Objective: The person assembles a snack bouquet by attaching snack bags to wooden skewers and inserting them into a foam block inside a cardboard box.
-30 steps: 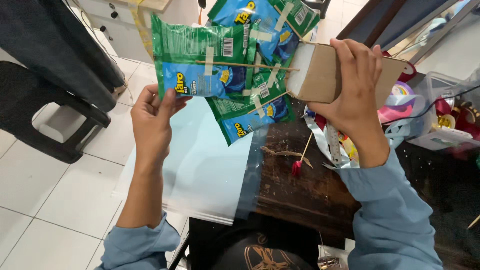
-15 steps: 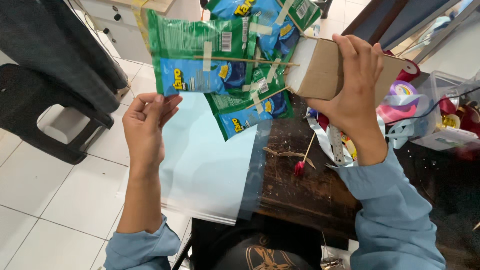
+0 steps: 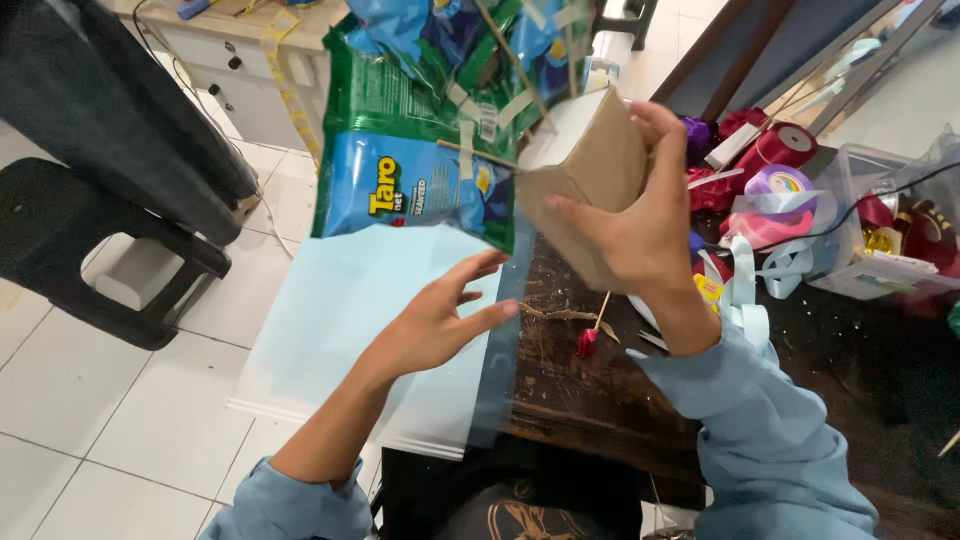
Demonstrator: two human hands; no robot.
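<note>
The right hand (image 3: 640,235) grips a brown cardboard block (image 3: 590,165) stuck with snack packets (image 3: 420,180) on skewers — the left hand (image 3: 440,325), fingers spread and empty, hovers just below over pale blue paper (image 3: 330,330).

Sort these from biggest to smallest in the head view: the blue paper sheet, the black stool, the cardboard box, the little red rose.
1. Paper sheet
2. Stool, partly hidden and farther away, so unsure against the box
3. Box, held near the camera
4. Rose
</note>
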